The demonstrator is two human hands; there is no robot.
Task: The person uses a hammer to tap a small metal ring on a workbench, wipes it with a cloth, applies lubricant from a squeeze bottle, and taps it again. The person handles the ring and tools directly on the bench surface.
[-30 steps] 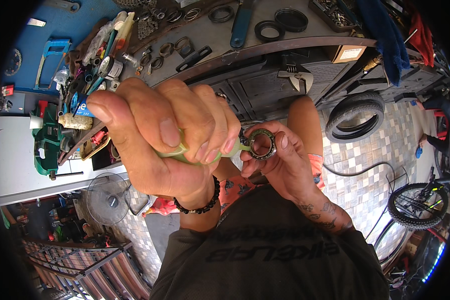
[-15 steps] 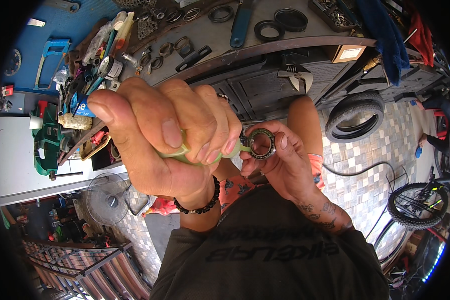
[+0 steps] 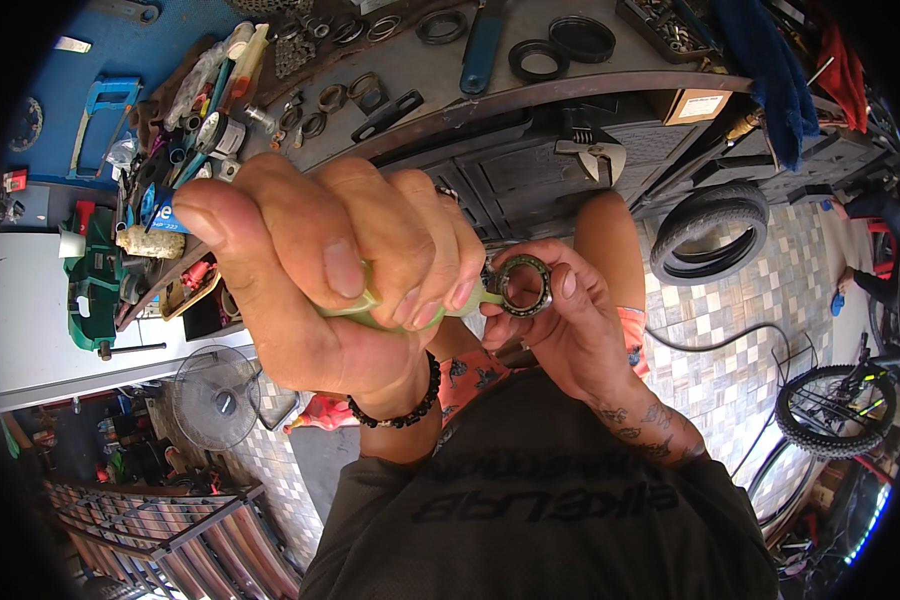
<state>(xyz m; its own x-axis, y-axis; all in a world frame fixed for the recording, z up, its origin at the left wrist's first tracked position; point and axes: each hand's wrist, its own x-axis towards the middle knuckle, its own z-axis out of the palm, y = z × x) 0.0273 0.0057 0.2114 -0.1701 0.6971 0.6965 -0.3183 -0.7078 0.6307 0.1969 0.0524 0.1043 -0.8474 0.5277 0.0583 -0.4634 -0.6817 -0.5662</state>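
My left hand (image 3: 340,270) is raised close to the camera, its fingers wrapped around a pale green squeeze bottle (image 3: 365,308). The bottle's thin nozzle points right and touches a round metal bearing ring (image 3: 523,285). My right hand (image 3: 560,320) pinches that ring between thumb and fingertips, holding it upright just right of the left hand. A black bead bracelet (image 3: 402,412) sits on my left wrist. Most of the bottle is hidden inside my fist.
A grey workbench (image 3: 440,70) spans the top, strewn with rings, seals, a blue tool (image 3: 480,45) and an adjustable wrench (image 3: 595,150). A small tyre (image 3: 710,235) leans below it. A fan (image 3: 215,400) stands lower left, a bicycle wheel (image 3: 835,410) right, on tiled floor.
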